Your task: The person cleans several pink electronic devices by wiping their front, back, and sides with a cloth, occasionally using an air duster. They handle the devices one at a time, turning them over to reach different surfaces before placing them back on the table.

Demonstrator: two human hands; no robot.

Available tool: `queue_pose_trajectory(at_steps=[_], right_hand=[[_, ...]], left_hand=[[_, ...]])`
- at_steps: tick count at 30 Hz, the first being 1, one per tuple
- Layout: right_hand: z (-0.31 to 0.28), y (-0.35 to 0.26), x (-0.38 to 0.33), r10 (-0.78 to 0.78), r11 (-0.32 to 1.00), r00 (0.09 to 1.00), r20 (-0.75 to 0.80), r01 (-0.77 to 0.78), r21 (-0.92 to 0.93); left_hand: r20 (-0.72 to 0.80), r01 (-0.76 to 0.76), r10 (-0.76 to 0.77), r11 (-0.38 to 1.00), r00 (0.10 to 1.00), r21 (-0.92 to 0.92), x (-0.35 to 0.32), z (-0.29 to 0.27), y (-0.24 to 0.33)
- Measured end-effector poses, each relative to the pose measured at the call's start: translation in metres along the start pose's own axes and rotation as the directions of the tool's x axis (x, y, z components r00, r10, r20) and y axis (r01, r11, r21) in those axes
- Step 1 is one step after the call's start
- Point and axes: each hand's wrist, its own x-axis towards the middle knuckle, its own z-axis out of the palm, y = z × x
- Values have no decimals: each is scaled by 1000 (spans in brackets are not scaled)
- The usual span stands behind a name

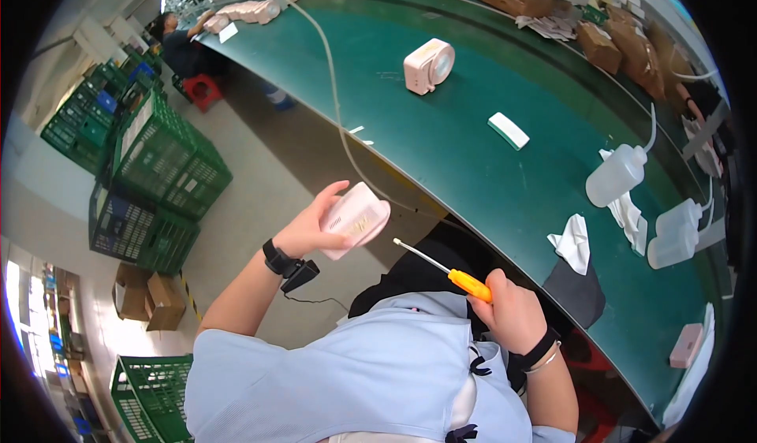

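Observation:
My left hand is closed around a pale pink plastic device, which it holds up off the bench, out over the floor. Slots and a gold-coloured marking show on the device's upturned side. In my right hand is a screwdriver with an orange-yellow handle. Its thin metal shaft points toward the pink device, and the tip stands a short way apart from it. On the green bench sits another pink device with a round front. A small white curved piece lies nearer to me.
Two translucent squeeze bottles and crumpled white cloths are on the bench's right side. A grey cloth lies at the near edge. A pale hose hangs across the bench edge. Green crates stand left; another person sits far left.

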Motion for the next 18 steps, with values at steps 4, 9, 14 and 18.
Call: queue_pose_trajectory(at_steps=[4,9,14,18], right_hand=[[-5,-15,16,-48,998,996,77,51,-44],[-8,-17,32,-77,994,982,173,89,-61],[-10,6,38,-7,1000,984,177,11,-19],[-14,4,37,-52,992,968,247,22,123]], left_hand=[[29,169,-168,985,985,-28,-32,-21,-14],[38,326,-326,945,945,-15,-40,-38,-12],[93,487,-483,873,870,-23,-53,-54,-25],[-335,267,-252,964,908,-4,-56,-45,-41]])
